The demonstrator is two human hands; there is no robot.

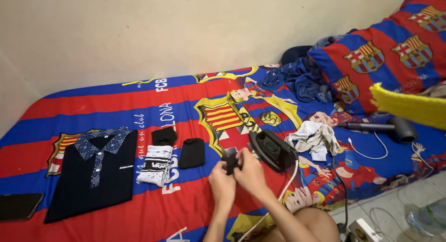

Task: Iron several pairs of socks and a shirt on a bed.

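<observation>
The small black cloth item [231, 164] is mostly hidden between the left hand [222, 182] and the right hand [249, 172], so what kind of thing it is cannot be told. At nine o'clock a flat dark object [18, 206] is cut by the left edge, and at three o'clock a yellow shape [411, 107] runs out of view, blurred. At five o'clock the power strip [361, 230] is cropped by the bottom edge.
</observation>
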